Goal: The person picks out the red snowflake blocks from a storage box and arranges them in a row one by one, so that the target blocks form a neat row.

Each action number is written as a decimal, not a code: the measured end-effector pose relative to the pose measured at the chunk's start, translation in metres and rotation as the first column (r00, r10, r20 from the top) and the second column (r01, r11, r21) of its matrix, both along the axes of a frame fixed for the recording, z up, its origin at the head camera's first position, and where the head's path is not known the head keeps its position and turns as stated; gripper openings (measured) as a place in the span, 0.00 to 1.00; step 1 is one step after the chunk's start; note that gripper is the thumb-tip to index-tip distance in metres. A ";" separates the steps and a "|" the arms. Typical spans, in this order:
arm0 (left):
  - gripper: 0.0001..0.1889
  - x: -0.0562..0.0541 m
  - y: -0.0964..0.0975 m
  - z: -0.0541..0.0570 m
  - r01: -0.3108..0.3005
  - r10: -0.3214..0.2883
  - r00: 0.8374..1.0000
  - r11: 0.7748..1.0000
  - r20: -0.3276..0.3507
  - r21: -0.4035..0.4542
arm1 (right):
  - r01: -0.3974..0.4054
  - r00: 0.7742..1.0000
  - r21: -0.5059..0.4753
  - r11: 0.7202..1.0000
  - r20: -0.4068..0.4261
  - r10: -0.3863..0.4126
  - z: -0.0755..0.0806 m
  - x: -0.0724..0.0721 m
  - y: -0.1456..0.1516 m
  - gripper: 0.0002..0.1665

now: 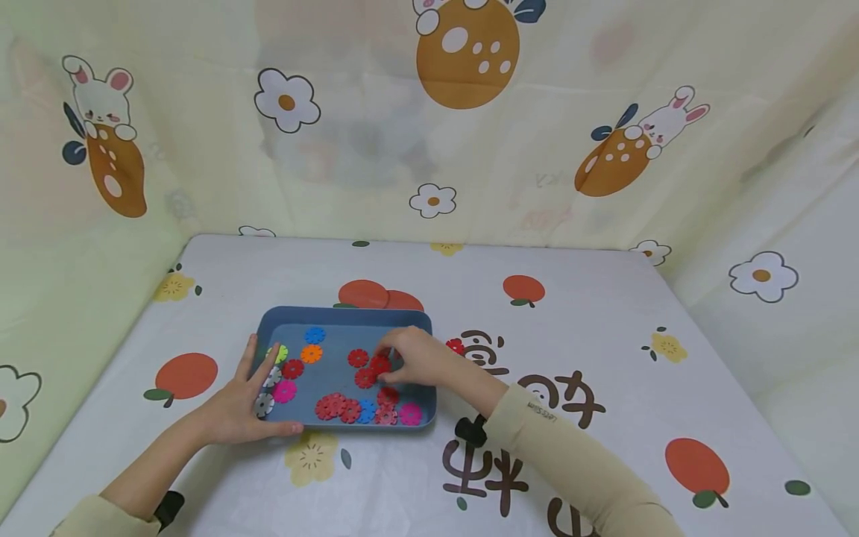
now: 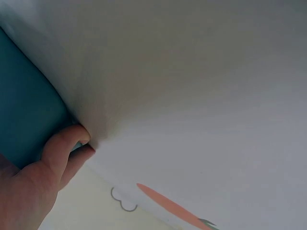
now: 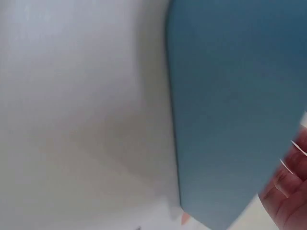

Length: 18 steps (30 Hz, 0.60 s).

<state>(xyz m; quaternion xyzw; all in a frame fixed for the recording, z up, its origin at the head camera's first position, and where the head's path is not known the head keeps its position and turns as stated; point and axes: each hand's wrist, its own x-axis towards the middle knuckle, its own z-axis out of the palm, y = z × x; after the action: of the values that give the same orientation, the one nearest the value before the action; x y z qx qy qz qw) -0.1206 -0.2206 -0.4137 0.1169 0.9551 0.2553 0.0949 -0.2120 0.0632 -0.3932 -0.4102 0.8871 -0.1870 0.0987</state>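
Observation:
A blue-grey tray (image 1: pixel 344 316) holds several notched plastic discs. My left hand (image 1: pixel 231 406) lies spread at its near left corner, fingers along the left side and thumb along the front edge. The left wrist view shows the fingertips (image 2: pixel 79 134) against the tray's outer wall (image 2: pixel 29 100). Over the right part of the tray, my right hand (image 1: pixel 416 358) pinches a red disc (image 1: pixel 380 364) between thumb and fingers, among other red discs (image 1: pixel 358 359). The right wrist view shows mainly the tray's outer wall (image 3: pixel 230 105), with the curled fingers (image 3: pixel 288 184) partly visible.
Blue (image 1: pixel 315 335), orange (image 1: pixel 312 353) and pink (image 1: pixel 285 391) discs lie in the tray's left part. A row of red, blue and pink discs (image 1: pixel 410 414) lines its front. Another red disc (image 1: pixel 455 346) lies outside, right of the tray, on the printed tablecloth (image 1: pixel 584 313).

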 end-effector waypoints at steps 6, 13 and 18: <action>0.64 0.000 0.000 0.000 0.000 0.000 1.000 1.000 0.000 -0.002 | 0.028 1.000 -0.033 0.999 -0.005 -0.028 0.009 -0.003 0.014 0.19; 0.64 0.000 0.000 0.000 0.000 0.000 1.000 1.000 -0.003 -0.004 | 0.065 0.997 -0.099 0.993 -0.042 -0.070 0.020 -0.005 0.033 0.19; 0.64 0.000 0.000 0.000 -0.001 0.001 1.000 1.000 0.002 -0.002 | 0.111 0.994 -0.137 0.984 -0.006 -0.113 0.025 -0.005 0.046 0.19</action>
<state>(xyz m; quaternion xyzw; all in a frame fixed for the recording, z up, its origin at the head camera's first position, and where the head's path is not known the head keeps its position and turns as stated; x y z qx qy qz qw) -0.1207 -0.2206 -0.4139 0.1160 0.9553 0.2545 0.0961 -0.2173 0.1092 -0.3684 -0.3668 0.8946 -0.2494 0.0537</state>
